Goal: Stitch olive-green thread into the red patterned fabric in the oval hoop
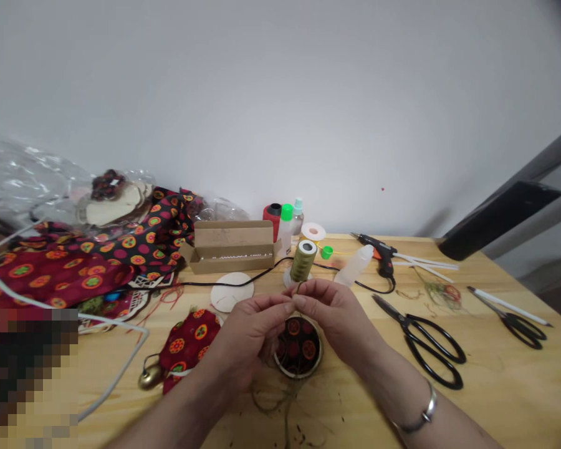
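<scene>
My left hand (257, 324) and my right hand (334, 312) meet fingertip to fingertip, both pinched on a thin olive cord (299, 287). Just beneath them is a round piece covered in dark patterned fabric (299, 349) with a pale rim; my left fingers hide part of it. Loose olive strands (286, 399) trail over the table in front of it. Right behind my fingertips stands a spool of olive thread (303, 262). A maroon patterned fabric piece (189, 340) with a brass bell (150, 376) lies left of my left hand.
Black-handled scissors (421, 343) lie to the right, with smaller scissors (518, 324) beyond. A glue gun (381, 252), a white bottle (355, 265) and an open cardboard box (231, 249) stand behind. Patterned fabric (65, 268) and a white cable (121, 374) occupy the left.
</scene>
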A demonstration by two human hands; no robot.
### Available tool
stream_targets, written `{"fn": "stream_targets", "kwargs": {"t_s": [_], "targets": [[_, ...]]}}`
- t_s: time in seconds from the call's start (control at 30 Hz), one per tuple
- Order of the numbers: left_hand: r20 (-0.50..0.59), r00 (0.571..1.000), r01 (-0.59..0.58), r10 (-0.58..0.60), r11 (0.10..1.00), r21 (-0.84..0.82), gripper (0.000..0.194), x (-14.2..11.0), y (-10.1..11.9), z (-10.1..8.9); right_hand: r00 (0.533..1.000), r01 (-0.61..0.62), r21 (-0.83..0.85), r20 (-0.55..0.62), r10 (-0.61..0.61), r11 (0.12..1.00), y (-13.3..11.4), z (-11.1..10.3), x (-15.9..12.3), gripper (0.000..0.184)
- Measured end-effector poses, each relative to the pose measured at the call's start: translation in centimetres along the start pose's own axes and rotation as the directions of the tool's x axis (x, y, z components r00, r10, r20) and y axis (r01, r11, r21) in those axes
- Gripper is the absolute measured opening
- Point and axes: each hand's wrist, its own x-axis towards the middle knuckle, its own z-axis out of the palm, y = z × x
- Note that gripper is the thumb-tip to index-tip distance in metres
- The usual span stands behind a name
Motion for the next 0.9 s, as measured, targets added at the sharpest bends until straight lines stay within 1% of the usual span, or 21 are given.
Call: {"fn": "stream_targets", "kwargs": {"t_s": [0.17, 0.27, 0.4, 0.53, 0.6, 0.67, 0.73, 0.83, 0.9], "targets": [[-0.005, 1.0, 0.005, -0.005, 0.999, 0.049, 0.018, -0.23, 0.04, 0.42, 0.998, -0.035, 0.101, 0.057, 0.029, 0.994, -0.1, -0.25, -0.2, 0.019], [-0.004, 1.0, 0.007, -0.007, 0.998, 0.064, 0.016, -0.24, 0.08, 0.52, 0.996, -0.052, 0.118, 0.081, 0.043, 0.992, -0.13, -0.47, -0.17, 0.019], [0.035, 0.999, 0.009, -0.012, 0.996, 0.094, 0.016, -0.23, 0.16, 0.33, 0.994, -0.05, 0.137, 0.098, 0.037, 0.989, -0.21, -0.48, -0.21, 0.02], [0.048, 0.999, -0.02, 0.014, 0.993, 0.115, 0.016, -0.31, 0.31, 0.27, 0.994, -0.058, 0.148, 0.098, 0.043, 0.987, -0.23, -0.27, -0.39, 0.021], [0.06, 0.998, -0.037, 0.03, 0.991, 0.126, 0.016, -0.34, 0.38, 0.3, 0.991, -0.08, 0.102, 0.113, 0.068, 0.992, -0.29, -0.22, -0.46, 0.022], [0.092, 0.995, -0.045, 0.032, 0.988, 0.145, 0.016, -0.34, 0.43, 0.33, 0.985, -0.107, -0.004, 0.134, 0.107, 0.994, -0.39, -0.24, -0.48, 0.022], [0.147, 0.989, -0.051, 0.028, 0.986, 0.161, 0.016, -0.29, 0.47, 0.32, 0.981, -0.111, -0.124, 0.143, 0.128, 0.986, -0.51, -0.36, -0.43, 0.021], [0.207, 0.978, -0.063, 0.026, 0.983, 0.174, 0.015, -0.18, 0.43, 0.21, 0.987, -0.065, -0.232, 0.125, 0.096, 0.971, -0.66, -0.58, -0.29, 0.019], [0.192, 0.981, -0.058, 0.021, 0.98, 0.189, 0.015, -0.09, 0.32, 0.04, 0.993, -0.03, -0.283, 0.099, 0.06, 0.959, -0.8, -0.67, -0.24, 0.019]]}}
